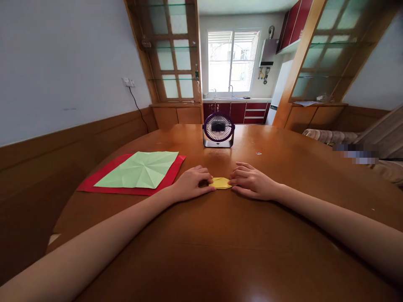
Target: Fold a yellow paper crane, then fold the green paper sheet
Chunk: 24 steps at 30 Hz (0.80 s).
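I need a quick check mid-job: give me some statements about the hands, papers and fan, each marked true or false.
1. The left hand and the right hand touch opposite ends of the small folded yellow paper. True.
2. The creased pale green paper sheet lies on top of the red paper sheet. True.
3. The red paper sheet is to the right of the right hand. False: it is to the left of the left hand.
4. The round dark purple fan stands on the glossy brown wooden table. True.
5. The fan is nearer the camera than the yellow paper. False: it stands beyond it.
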Available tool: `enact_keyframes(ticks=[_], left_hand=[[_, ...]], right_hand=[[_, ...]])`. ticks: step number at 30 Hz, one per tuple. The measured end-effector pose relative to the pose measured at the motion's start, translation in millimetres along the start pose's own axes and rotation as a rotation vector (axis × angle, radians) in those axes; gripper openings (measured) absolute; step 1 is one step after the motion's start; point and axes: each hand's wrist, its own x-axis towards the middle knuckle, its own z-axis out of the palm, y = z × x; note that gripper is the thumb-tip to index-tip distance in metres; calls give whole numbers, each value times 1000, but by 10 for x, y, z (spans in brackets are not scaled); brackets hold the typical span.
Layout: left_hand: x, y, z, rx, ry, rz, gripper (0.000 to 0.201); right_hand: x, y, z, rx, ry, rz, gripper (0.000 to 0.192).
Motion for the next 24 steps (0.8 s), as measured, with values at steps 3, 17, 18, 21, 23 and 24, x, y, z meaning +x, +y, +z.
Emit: enact_keyframes(ticks=[3,17,18,21,23,24], left_hand=[[4,20,-5,29,0,11,28],[8,17,24,124,-30,63,30],[8,18,25,124,-30,64,30],[4,15,23,120,-30,72,30],[1,11,19,118,-33,72,30],[-1,10,16,116,-35,71,30]], right_hand=[[-3,8,3,20,-6,9,27],[91,-4,-3,125,-168,85,31],[99,-4,-5,122,-165,83,29],[105,-6,-6,118,-154,75,26],[99,-7,-1,116,-145,71,26],[95,-6,2,116,-139,69,26]])
